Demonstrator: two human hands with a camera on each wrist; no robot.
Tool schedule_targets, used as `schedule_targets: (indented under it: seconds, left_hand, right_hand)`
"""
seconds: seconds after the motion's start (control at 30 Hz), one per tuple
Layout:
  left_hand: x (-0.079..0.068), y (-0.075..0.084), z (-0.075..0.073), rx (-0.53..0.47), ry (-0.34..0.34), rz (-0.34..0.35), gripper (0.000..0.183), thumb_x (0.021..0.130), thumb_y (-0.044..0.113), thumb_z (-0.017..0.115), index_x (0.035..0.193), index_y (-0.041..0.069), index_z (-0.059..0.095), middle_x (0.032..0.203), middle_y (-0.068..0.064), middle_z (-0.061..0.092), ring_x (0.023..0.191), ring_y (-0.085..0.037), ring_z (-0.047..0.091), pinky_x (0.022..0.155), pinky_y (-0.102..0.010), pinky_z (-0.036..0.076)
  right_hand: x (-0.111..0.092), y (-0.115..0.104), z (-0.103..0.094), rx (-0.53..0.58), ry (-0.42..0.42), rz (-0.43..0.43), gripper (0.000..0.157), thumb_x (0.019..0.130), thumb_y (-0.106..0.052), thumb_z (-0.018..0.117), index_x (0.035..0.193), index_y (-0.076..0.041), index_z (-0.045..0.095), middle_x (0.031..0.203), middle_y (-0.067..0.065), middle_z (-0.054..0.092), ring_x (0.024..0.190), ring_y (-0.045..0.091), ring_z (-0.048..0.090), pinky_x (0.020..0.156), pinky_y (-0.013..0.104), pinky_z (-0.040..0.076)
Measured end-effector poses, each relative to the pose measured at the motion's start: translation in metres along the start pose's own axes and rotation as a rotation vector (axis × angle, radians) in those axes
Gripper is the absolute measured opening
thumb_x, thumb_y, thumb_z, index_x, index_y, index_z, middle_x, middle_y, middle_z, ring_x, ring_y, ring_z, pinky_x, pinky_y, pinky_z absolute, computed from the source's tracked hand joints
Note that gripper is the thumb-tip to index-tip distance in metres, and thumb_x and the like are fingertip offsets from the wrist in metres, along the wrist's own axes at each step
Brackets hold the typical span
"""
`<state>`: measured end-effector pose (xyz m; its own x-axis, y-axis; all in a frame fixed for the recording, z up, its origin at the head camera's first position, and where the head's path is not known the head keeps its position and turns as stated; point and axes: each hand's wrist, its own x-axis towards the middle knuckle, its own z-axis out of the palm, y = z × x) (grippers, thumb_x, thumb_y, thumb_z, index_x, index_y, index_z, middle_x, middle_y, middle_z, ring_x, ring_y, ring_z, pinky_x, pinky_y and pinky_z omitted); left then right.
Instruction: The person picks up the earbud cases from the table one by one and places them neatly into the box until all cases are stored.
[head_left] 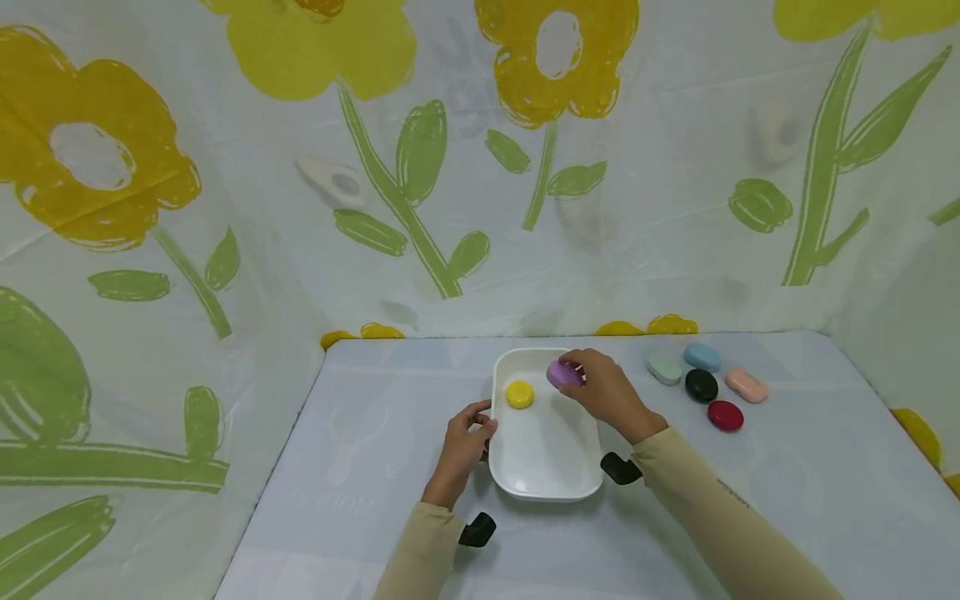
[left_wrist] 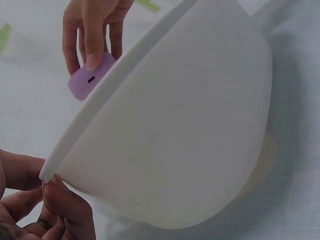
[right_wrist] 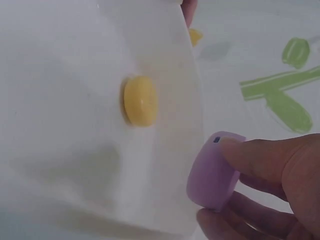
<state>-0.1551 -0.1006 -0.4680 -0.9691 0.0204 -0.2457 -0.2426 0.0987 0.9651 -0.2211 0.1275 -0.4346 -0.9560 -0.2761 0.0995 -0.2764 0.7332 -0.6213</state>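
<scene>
A white rectangular tray with rounded corners stands on the table. My left hand pinches its left rim between thumb and fingers, as the left wrist view shows close up. Above the tray's far right part, my right hand grips a purple soap bar with thumb on one side and fingers on the other. A small dark mark shows on the bar's side. Inside the tray, near the far left, lies a round yellow soap, apart from the purple one.
Right of the tray lie several more bars: pale green, blue, black, pink and red. A flower-printed cloth hangs behind the table and at its sides.
</scene>
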Motion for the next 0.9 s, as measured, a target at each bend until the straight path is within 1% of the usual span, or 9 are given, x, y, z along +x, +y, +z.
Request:
schedule_targets:
  seconds: [0.17,0.27,0.4,0.53,0.77,0.9]
  left_hand:
    - [-0.001,0.002,0.001,0.010,0.002,0.005,0.040,0.092,0.010,0.055,0.132,0.001,0.049,0.096,-0.013,0.051,0.056,-0.019,0.047,0.047,-0.028,0.046]
    - [0.001,0.000,0.001,0.003,-0.003,0.011,0.040,0.092,0.009,0.056,0.131,0.001,0.050,0.095,-0.013,0.051,0.055,-0.022,0.048,0.046,-0.030,0.047]
    - [0.012,-0.015,0.001,-0.013,0.003,0.022,0.039,0.092,0.008,0.056,0.130,0.004,0.052,0.093,-0.012,0.052,0.054,-0.024,0.048,0.044,-0.030,0.046]
    - [0.020,-0.028,0.002,0.001,0.024,0.027,0.038,0.092,0.010,0.057,0.129,0.007,0.053,0.093,-0.011,0.052,0.054,-0.021,0.048,0.042,-0.028,0.046]
    - [0.020,-0.028,0.001,0.010,0.027,0.031,0.038,0.092,0.010,0.057,0.129,0.007,0.053,0.094,-0.011,0.052,0.053,-0.019,0.048,0.043,-0.028,0.046]
    - [0.018,-0.026,0.002,0.011,0.023,0.035,0.038,0.092,0.010,0.056,0.130,0.007,0.053,0.094,-0.011,0.052,0.051,-0.016,0.047,0.043,-0.029,0.046]
  right_hand:
    - [0.009,-0.005,0.010,-0.001,-0.045,0.042,0.040,0.079,-0.010,0.074,0.116,-0.001,0.060,0.103,0.012,0.060,0.089,0.025,0.056,0.081,0.039,0.050]
    - [0.013,-0.006,0.015,-0.006,-0.063,0.061,0.038,0.079,-0.010,0.073,0.114,0.000,0.061,0.102,0.012,0.061,0.088,0.025,0.056,0.081,0.039,0.049]
    - [0.019,-0.007,0.022,-0.025,-0.077,0.090,0.036,0.079,-0.011,0.074,0.111,-0.001,0.061,0.100,0.010,0.063,0.085,0.023,0.057,0.080,0.037,0.049]
    - [0.023,-0.007,0.028,-0.042,-0.079,0.104,0.034,0.078,-0.011,0.075,0.107,0.001,0.062,0.098,0.011,0.062,0.082,0.023,0.056,0.078,0.037,0.049]
    - [0.028,-0.003,0.037,-0.076,-0.075,0.092,0.030,0.078,-0.008,0.074,0.103,0.003,0.063,0.094,0.012,0.061,0.080,0.023,0.054,0.076,0.037,0.049]
    - [0.026,-0.003,0.036,-0.068,-0.079,0.097,0.032,0.080,-0.006,0.070,0.109,0.003,0.062,0.103,0.015,0.060,0.087,0.026,0.055,0.079,0.038,0.049]
